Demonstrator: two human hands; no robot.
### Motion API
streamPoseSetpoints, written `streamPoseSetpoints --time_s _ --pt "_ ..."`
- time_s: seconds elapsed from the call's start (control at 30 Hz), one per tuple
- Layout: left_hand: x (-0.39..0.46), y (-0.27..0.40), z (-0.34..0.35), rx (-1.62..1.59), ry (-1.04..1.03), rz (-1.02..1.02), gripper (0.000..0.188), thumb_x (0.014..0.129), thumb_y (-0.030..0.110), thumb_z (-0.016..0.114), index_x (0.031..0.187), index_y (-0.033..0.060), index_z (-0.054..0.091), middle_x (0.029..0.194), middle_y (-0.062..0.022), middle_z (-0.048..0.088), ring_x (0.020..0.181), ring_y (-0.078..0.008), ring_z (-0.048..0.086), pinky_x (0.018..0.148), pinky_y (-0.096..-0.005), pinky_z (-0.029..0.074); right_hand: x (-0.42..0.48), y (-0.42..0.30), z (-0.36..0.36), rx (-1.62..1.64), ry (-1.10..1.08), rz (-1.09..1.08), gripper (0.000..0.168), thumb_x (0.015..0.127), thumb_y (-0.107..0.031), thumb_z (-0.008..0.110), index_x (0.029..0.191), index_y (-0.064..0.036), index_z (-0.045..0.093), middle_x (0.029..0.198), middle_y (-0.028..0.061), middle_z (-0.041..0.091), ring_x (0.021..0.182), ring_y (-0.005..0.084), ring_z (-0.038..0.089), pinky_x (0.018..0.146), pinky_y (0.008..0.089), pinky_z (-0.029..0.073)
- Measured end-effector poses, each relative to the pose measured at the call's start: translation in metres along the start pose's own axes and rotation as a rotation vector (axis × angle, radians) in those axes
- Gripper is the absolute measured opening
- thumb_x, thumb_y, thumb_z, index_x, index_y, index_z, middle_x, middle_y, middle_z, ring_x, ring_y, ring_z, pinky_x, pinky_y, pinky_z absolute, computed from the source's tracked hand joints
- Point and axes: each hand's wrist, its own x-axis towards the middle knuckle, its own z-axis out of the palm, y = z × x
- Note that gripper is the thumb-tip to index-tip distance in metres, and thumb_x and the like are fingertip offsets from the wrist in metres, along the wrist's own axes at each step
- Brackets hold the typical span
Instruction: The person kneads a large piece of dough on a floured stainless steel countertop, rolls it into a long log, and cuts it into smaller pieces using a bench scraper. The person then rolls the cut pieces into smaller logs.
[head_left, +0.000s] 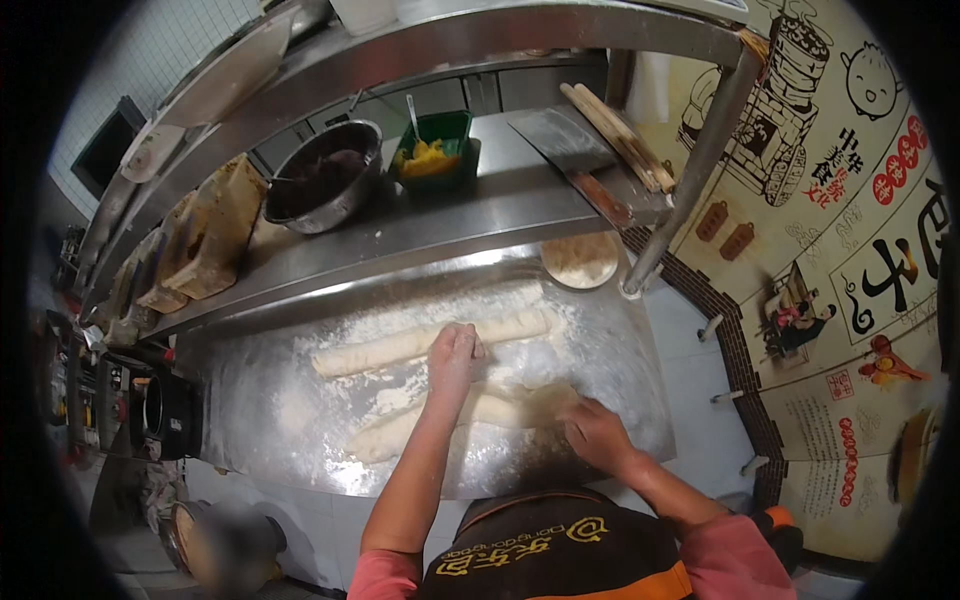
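Two long dough rolls lie on a floured stainless steel worktop (247, 420). My left hand (454, 351) is curled into a fist over the middle of the far dough roll (375, 352). Its palm side is hidden, and whether it touches that roll is unclear. Closer to me is the near dough roll (394, 433), partly covered by my left forearm. At its right end my right hand (604, 439) grips a pale, motion-blurred portion, which looks like the end of this dough. White flour is scattered around both rolls.
A steel shelf (420, 225) spans the worktop's back, carrying a metal bowl of dark filling (322, 176), a green container (431, 154) with yellow food, a cleaver (566, 146) and wooden rolling pins (619, 135). Beneath its right end sits a round flour bowl (580, 260). A shelf post (690, 172) rises right.
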Motion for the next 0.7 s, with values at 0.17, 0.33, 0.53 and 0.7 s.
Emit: streamPoseSetpoints --time_s 0.17,0.33,0.53,0.7 --pt "0.042 0.096 -0.005 0.31 0.128 0.423 0.016 0.085 0.015 0.062 0.084 -0.0002 0.059 0.076 -0.0046 0.061 0.07 -0.0118 0.057 0.068 -0.0255 0.047 -0.016 0.001 -0.003 0.088 0.05 0.015 0.011 0.077 -0.001 0.054 0.085 -0.004 0.061 0.084 0.014 0.062 0.081 0.0343 0.059 0.069 0.0407 0.05" --pt "0.105 0.132 -0.039 0.782 0.263 0.594 0.014 0.081 0.012 0.061 0.091 0.0032 0.065 0.081 -0.0108 0.065 0.075 -0.0221 0.062 0.071 -0.0324 0.048 -0.007 -0.002 -0.007 0.056 0.079 -0.031 0.01 0.076 0.0 0.055 0.083 -0.004 0.062 0.083 0.014 0.062 0.08 0.0334 0.06 0.069 0.0405 0.05" --pt "0.121 0.141 -0.063 1.108 0.356 0.526 0.013 0.081 0.017 0.062 0.09 0.0089 0.066 0.086 -0.0128 0.065 0.084 -0.0325 0.061 0.076 -0.0405 0.048 -0.012 0.003 -0.002 0.064 0.076 -0.027 0.013 0.077 -0.001 0.055 0.086 -0.003 0.063 0.082 0.0143 0.062 0.078 0.033 0.06 0.071 0.0392 0.049" --pt "0.109 0.144 -0.082 1.022 0.4 0.38 0.014 0.081 0.019 0.063 0.086 0.0063 0.064 0.082 -0.0123 0.065 0.081 -0.0289 0.062 0.071 -0.0386 0.047 -0.006 0.0 0.0 0.061 0.063 -0.07 0.009 0.076 -0.001 0.057 0.082 -0.005 0.063 0.083 0.0129 0.063 0.08 0.0325 0.061 0.071 0.0391 0.05"
